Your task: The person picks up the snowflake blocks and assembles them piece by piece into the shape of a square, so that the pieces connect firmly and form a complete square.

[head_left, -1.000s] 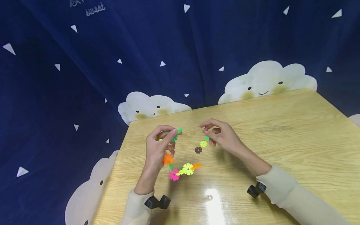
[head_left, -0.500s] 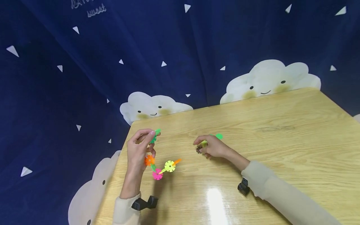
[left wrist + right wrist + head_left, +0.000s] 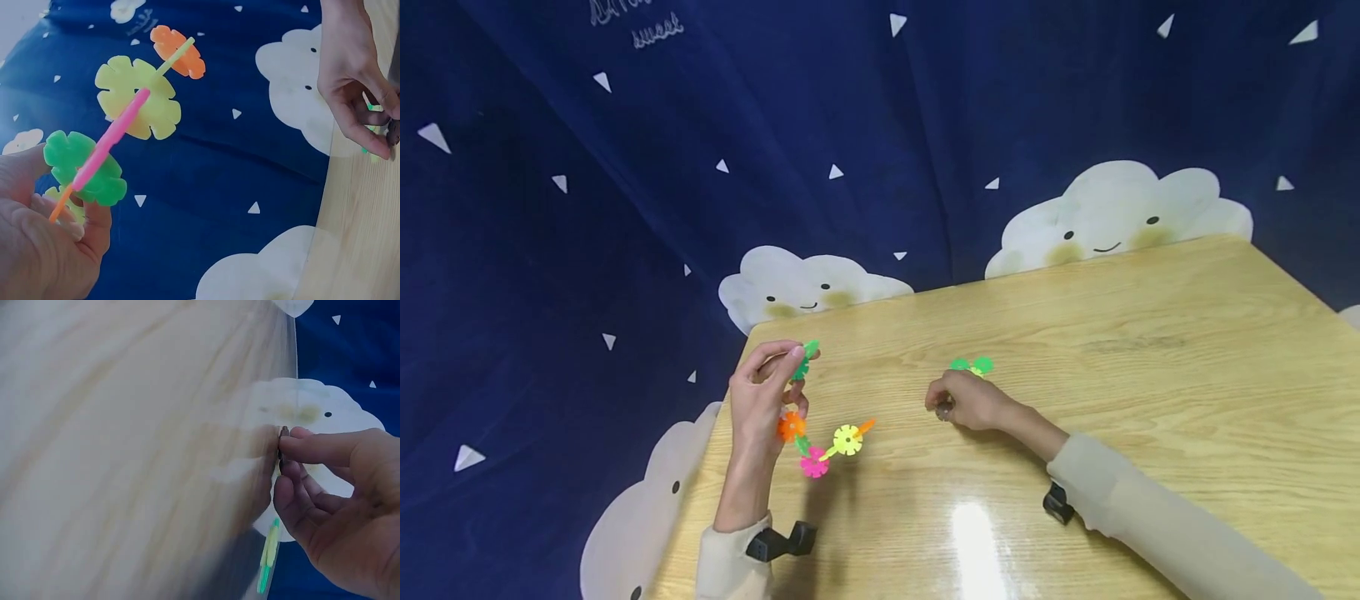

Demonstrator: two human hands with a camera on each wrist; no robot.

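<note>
My left hand (image 3: 758, 408) pinches a green disc (image 3: 801, 368) at the upper end of a chain of notched plastic flower discs. Below it the chain droops through an orange disc (image 3: 791, 427) and a pink disc (image 3: 815, 462), then rises to a yellow disc (image 3: 848, 440) with an orange one at the free end. In the left wrist view a green disc (image 3: 81, 172) overlaps the fingers. My right hand (image 3: 973, 402) is low over the table, pinching a dark brown disc (image 3: 283, 440) between thumb and fingers; it stands edge-on in the right wrist view.
Just beyond the right hand, green discs (image 3: 982, 366) and a yellow one lie on the wooden table (image 3: 1112, 350). A dark blue curtain (image 3: 850, 100) with white clouds and triangles hangs behind the table and along its left side.
My left hand has moved left with the chain. The right hand has left the green discs on the table, come down and taken hold of the brown disc.
</note>
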